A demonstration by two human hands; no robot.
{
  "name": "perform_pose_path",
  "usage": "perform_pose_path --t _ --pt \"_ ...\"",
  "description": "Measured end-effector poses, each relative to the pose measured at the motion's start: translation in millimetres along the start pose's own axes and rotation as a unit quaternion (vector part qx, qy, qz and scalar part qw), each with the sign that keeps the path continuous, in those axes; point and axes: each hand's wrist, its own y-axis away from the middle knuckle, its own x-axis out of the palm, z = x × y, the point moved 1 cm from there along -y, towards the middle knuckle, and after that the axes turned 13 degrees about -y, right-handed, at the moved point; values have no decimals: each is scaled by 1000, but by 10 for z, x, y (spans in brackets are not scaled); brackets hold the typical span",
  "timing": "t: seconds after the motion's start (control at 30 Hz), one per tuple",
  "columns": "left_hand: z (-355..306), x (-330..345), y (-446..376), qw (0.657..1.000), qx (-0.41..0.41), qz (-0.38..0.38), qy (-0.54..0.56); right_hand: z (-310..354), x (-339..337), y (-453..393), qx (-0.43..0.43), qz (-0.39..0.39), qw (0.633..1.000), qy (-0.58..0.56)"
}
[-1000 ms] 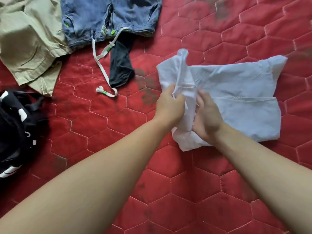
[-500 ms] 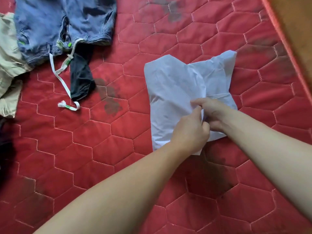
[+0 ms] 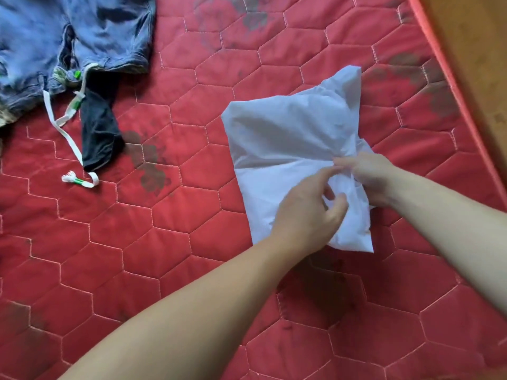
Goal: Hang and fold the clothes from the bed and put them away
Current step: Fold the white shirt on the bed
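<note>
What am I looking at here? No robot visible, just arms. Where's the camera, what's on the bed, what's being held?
There is no machine: a person works with bare hands, and the single wide-angle camera sits on their head, looking forward and down, so the arms enter from the bottom edge. The surface is a red quilted mattress with hexagon stitching. The left hand and the right hand both pinch a partly folded white cotton garment at its right side, where the cloth bunches. At the upper left lie blue denim shorts with a white drawstring, and a dark cloth piece partly tucked under them. A brown wooden floor shows past the mattress edge.
</note>
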Motion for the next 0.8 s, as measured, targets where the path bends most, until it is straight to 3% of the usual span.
perform_pose_path --t 0.1,0.2,0.3,0.4,0.6,0.8 --pt "306 -55 -2 984 -72 -153 -63 -106 -63 -114 50 -45 997 42" --pt "612 -116 -13 941 -310 -108 -78 -99 -23 -136 79 -31 996 28" --pt "805 -81 15 898 -429 -86 40 -85 40 -131 70 2 997 33" --pt "897 -95 -7 883 -454 -91 74 -88 143 -103 54 11 994 90" --pt "982 -229 -65 893 -430 -71 111 -151 344 -91 25 -10 996 89" --pt "1349 -849 223 922 -375 -87 -40 -466 918 32 42 18 997 66"
